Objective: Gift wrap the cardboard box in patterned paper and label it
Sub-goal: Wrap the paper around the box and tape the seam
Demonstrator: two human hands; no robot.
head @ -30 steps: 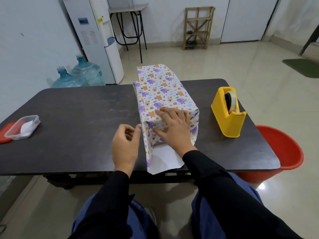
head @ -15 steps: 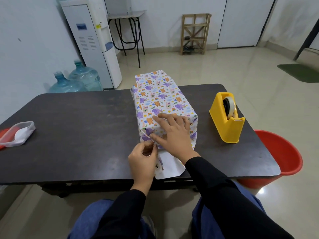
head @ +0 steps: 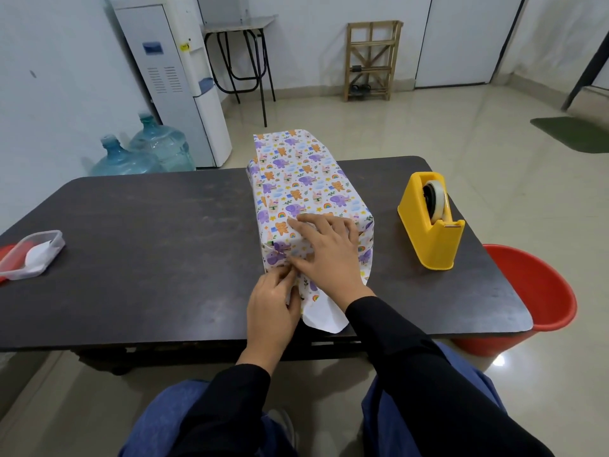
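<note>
While my right hand [head: 329, 255] presses flat on the box [head: 296, 186], my left hand [head: 272, 305] pinches the paper fold [head: 311, 287]; I'd crease it tight against the corner before taping.

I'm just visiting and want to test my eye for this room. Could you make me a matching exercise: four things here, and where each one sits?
Things: 1 tape dispenser; 2 bucket; 3 plastic container; 4 water bottles.
Places: A floor, beside the water cooler; B left edge of the table; C on the table, right of the wrapped box; D floor, by the table's right end.
Pairs: 1-C, 2-D, 3-B, 4-A.
</note>
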